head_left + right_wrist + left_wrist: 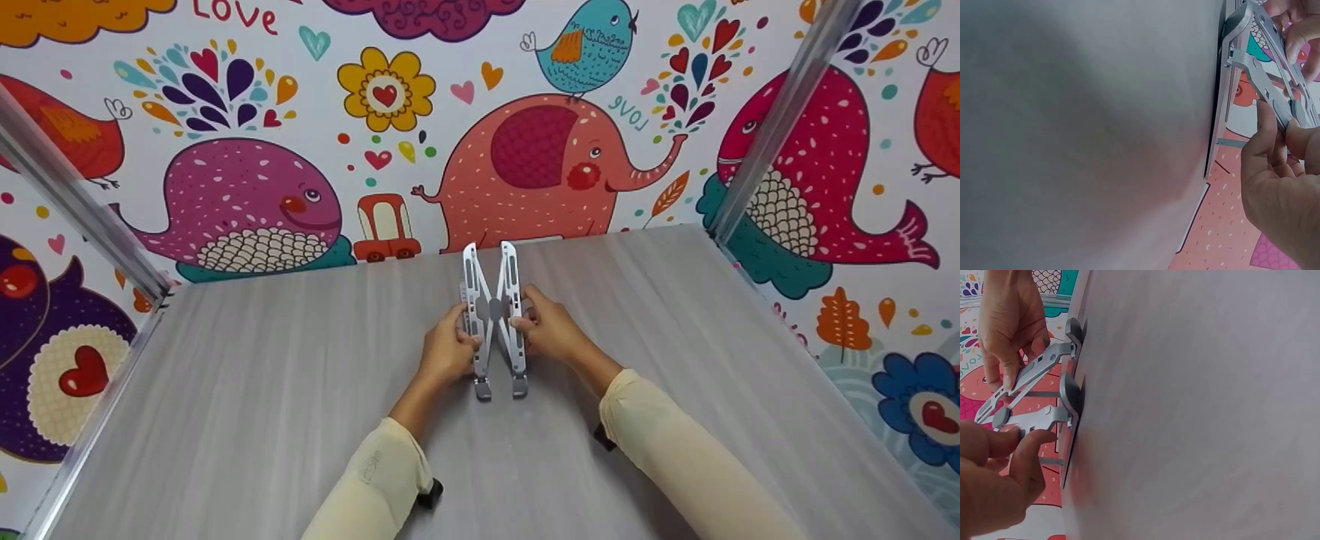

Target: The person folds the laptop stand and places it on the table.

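A silver folding laptop stand (512, 281) stands on the table, its two long side arms close together and joined by crossed bars at a round grey hub (495, 308). My left hand (448, 349) grips the left arm between thumb and fingers. On the other side, my right hand (551, 326) pinches the right arm near its middle. Both wrist views show the arms raised at a slant above the base rails, with rounded hooked feet (1071, 395) at the near end. Thumb and fingers of the right hand (1280, 174) close around the arm from both sides.
The grey wood-grain table (300, 390) stretches around the stand. A patterned wall (525, 172) with cartoon animals rises right behind the table's back edge. Metal posts (780, 120) stand at the back corners.
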A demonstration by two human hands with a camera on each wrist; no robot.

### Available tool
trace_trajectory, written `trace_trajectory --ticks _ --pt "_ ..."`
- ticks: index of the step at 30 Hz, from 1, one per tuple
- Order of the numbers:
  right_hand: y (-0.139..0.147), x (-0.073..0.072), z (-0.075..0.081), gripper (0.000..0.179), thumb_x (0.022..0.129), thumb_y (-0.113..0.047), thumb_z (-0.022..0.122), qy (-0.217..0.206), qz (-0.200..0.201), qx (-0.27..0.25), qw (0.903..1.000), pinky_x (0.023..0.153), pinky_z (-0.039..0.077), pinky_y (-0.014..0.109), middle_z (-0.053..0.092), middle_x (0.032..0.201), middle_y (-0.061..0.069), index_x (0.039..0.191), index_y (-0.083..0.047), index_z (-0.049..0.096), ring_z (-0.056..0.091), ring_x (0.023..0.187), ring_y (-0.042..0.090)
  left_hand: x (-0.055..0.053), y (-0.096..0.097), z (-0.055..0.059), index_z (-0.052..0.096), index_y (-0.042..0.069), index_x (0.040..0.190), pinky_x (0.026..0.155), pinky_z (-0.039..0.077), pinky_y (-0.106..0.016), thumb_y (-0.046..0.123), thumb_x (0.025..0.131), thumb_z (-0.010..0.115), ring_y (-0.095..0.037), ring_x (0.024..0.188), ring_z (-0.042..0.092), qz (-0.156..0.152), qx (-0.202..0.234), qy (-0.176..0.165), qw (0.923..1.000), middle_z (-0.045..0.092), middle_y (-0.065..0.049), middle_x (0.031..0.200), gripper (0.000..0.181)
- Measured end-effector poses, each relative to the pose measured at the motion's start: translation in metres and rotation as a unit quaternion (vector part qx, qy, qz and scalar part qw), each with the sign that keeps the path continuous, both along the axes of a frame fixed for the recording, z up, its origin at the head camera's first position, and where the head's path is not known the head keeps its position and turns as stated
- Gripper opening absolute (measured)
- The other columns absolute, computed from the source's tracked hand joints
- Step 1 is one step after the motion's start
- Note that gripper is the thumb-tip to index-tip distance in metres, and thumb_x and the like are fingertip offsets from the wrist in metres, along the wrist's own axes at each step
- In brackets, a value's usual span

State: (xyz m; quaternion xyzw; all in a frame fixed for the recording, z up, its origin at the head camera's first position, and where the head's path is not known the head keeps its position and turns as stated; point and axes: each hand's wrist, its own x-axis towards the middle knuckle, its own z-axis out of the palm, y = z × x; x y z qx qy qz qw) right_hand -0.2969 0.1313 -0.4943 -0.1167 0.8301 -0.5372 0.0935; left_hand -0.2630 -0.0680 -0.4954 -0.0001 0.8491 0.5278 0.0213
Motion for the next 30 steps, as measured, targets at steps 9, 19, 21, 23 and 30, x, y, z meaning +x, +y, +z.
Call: trace_trajectory --ticks 9,19,21,23,30 --pt "-0.007 -0.001 0.001 0.033 0.102 -0.008 0.060 0.002 -0.001 0.013 0.9999 0.065 0.062 0.040 0.070 0.093 0.011 0.132 -0.016 0.050 0.070 0.079 0.021 -0.002 0.005 0.001 0.044 0.010 0.154 0.048 0.049 -0.024 -0.005 0.091 0.067 -0.012 0.065 0.059 -0.009 0.008 0.006 0.9999 0.067 -0.006 0.079 0.069" --pt "-0.013 -0.002 -0.002 0.033 0.101 -0.007 0.061 0.018 0.001 0.024 0.9996 0.060 0.061 0.036 0.069 0.086 0.009 0.131 -0.018 0.051 0.067 0.074 0.019 -0.004 0.012 -0.002 0.047 0.014 0.151 0.051 0.049 -0.025 -0.006 0.090 0.067 -0.014 0.069 0.059 -0.009 0.004 0.009 0.9999 0.062 -0.004 0.079 0.068" --pt "-0.014 -0.002 -0.002 0.034 0.101 -0.007 0.061 0.024 0.002 0.029 0.9993 0.058 0.060 0.035 0.068 0.085 0.008 0.132 -0.017 0.051 0.066 0.073 0.019 -0.004 0.012 -0.001 0.049 0.014 0.150 0.053 0.051 -0.026 -0.006 0.089 0.068 -0.015 0.072 0.060 -0.008 0.001 0.010 0.9999 0.063 -0.005 0.081 0.067" --pt "-0.015 -0.002 -0.001 0.036 0.100 -0.006 0.061 0.028 0.004 0.033 0.9991 0.058 0.059 0.034 0.068 0.084 0.008 0.133 -0.016 0.051 0.066 0.072 0.018 -0.004 0.012 -0.001 0.049 0.014 0.149 0.054 0.051 -0.026 -0.006 0.089 0.068 -0.015 0.073 0.061 -0.008 0.001 0.007 0.9999 0.064 -0.005 0.081 0.066" --pt "-0.018 -0.004 -0.001 0.036 0.101 -0.009 0.061 0.023 0.013 0.047 0.9986 0.061 0.059 0.033 0.068 0.087 0.007 0.135 -0.019 0.051 0.066 0.076 0.017 -0.004 0.012 -0.001 0.052 0.014 0.145 0.052 0.052 -0.027 -0.007 0.088 0.068 -0.016 0.073 0.061 -0.009 0.004 0.011 0.9999 0.065 -0.006 0.081 0.063"
